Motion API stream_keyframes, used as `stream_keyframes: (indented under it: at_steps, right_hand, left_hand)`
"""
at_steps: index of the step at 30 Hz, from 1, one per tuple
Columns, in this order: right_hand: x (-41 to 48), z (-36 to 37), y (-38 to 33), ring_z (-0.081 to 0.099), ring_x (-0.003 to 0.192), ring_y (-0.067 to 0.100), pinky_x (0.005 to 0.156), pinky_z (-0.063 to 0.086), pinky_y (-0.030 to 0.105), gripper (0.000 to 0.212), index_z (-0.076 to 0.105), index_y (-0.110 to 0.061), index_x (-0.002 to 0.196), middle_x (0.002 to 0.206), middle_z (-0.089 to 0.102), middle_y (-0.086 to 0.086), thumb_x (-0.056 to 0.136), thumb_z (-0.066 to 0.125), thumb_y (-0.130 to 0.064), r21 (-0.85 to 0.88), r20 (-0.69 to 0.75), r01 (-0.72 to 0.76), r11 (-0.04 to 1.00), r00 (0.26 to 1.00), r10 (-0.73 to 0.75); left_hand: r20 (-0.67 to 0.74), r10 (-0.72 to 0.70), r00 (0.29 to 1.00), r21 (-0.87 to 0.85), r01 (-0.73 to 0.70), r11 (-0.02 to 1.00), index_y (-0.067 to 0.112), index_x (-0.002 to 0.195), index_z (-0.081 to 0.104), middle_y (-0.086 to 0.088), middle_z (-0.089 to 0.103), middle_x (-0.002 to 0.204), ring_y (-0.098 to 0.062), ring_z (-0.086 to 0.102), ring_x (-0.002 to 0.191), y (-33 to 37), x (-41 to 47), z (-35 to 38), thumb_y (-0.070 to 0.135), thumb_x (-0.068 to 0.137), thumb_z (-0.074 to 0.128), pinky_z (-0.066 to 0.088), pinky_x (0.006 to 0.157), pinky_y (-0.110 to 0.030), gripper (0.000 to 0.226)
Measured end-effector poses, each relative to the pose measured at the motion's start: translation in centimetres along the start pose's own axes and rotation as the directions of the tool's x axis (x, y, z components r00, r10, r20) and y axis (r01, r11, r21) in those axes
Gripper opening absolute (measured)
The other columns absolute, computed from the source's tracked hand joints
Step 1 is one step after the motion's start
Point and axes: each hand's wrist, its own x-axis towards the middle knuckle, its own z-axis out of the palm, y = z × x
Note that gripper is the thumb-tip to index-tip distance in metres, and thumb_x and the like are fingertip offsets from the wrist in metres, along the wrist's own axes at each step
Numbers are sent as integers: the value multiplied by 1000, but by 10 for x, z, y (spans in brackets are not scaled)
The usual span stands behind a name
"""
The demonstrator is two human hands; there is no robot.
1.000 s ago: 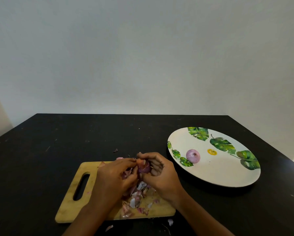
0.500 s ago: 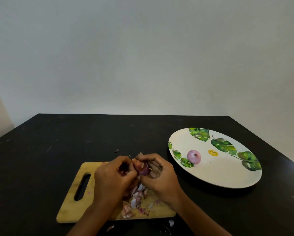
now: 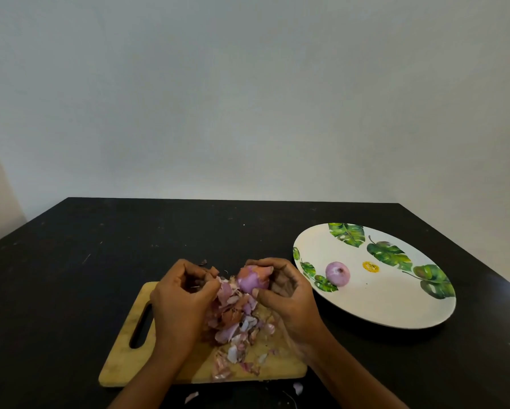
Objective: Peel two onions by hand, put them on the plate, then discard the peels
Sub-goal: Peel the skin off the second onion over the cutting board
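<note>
Left hand [image 3: 180,299] pulled clear of the held onion [image 3: 252,280]

Against the frame half a second before, the left hand had drawn leftward and a gap had opened between it and the held onion. Entries, near to far: loose peel scraps [image 3: 191,397] lay on the black surface [image 3: 70,261]. The wooden cutting board [image 3: 124,361] bore a peel pile [image 3: 236,320]. The left hand's fingers were curled at the pile's edge; whether they pinched a peel could not be told. The right hand [image 3: 289,293] gripped the partly skinned held onion above the board's far end. The leaf-printed plate [image 3: 380,305] at right carried one peeled onion [image 3: 338,273].
</note>
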Motion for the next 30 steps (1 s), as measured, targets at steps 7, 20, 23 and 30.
stream_keyframes:
  at_steps: [7,20,23,30]
  right_hand:
    - [-2,2,1,67,105,17,87,54,28,41,63,-15,106,109,72,-1,68,77,-10,-63,21,3,998,1000,-2]
    - [-6,4,-1,68,102,13,81,53,19,37,64,-12,106,106,72,-3,75,75,7,-134,47,54,990,998,-48]
    - [-6,5,0,68,102,13,80,53,19,37,64,-9,108,107,72,-3,76,75,7,-137,48,52,989,998,-46]
    - [-6,6,1,67,106,15,84,53,22,37,63,-8,110,110,71,-2,77,75,4,-117,73,51,992,996,-43]
  left_hand:
    - [131,168,977,80,-179,981,34,85,66,24,60,96,2,58,95,0,-3,1,41,74,60,46,75,-15,15]
    - [240,326,914,123,-362,924,19,90,74,10,72,83,3,65,74,3,-9,1,42,74,55,58,65,-28,34]
    - [246,371,896,207,-422,883,17,87,74,8,72,79,2,63,68,6,-10,2,39,76,52,58,60,-35,32]
    - [258,449,855,333,-515,790,12,83,71,3,70,67,-5,62,54,3,-12,3,25,74,69,56,51,-32,16]
